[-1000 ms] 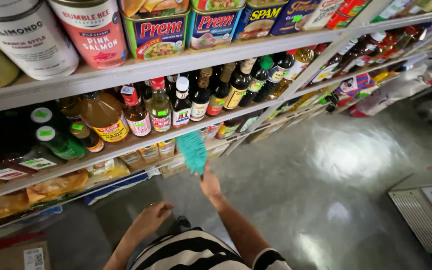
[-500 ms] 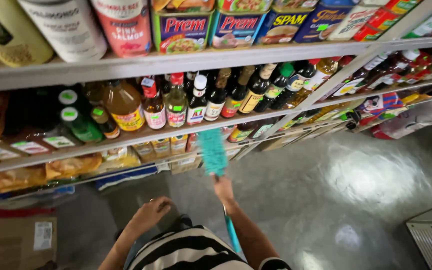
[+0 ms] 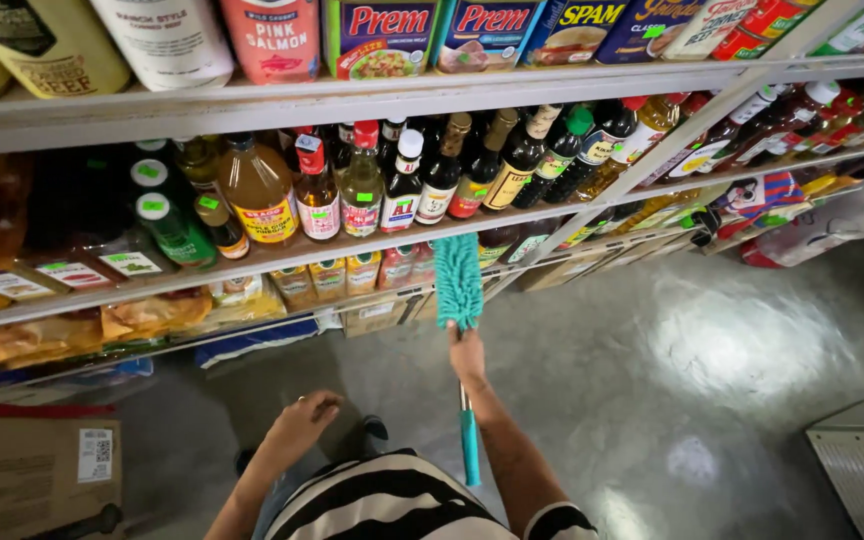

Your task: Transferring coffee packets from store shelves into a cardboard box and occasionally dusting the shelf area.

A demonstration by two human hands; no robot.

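Duster [image 3: 458, 280] head sits at the bottle shelf [image 3: 282, 250] edge, right hand [image 3: 468, 352] clenched round its handle. Left hand [image 3: 304, 420] loose, holding nothing. Looks mid-job: no telling which shelves are dusted.

The duster [image 3: 458, 282] has a teal fluffy head and a teal handle. The shirt [image 3: 392, 505] is striped black and white. The floor [image 3: 652, 400] is glossy grey.
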